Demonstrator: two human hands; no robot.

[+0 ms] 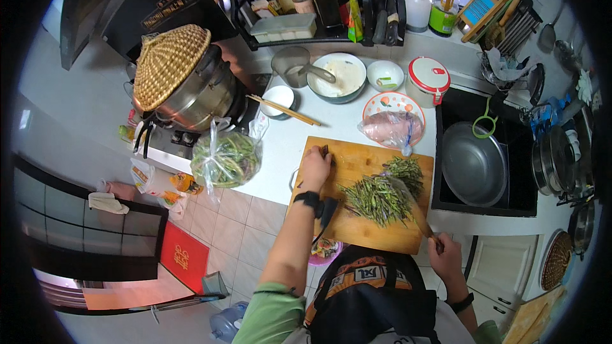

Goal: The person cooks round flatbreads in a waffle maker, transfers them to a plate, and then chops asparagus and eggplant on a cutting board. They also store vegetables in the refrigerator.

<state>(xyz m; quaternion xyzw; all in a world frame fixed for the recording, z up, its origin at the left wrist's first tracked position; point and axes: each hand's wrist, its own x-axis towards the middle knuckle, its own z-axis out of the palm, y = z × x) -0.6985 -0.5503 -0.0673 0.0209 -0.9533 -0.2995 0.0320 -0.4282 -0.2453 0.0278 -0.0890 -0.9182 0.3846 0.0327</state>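
Note:
A wooden cutting board [373, 241] lies before me, with a heap of cut green stalks or beans [377, 200] on it. My right hand [444, 254] grips the handle of a kitchen knife [420, 217] at the board's lower right corner; its blade reaches up against the right side of the heap. At the board's upper left is my left hand [317, 166], its fingers curled by a small dark piece [324, 151]. Whether that hand holds the piece cannot be told. A smaller bunch of cut greens [404, 169] lies behind the heap.
Behind the board, bagged raw meat [392, 126] rests on a plate. A black sink [521, 172] with a metal basin [473, 165] is at right. Chopsticks [287, 111], a bowl [278, 98] and a bag of greens [227, 160] are at left, near a steamer pot [201, 95].

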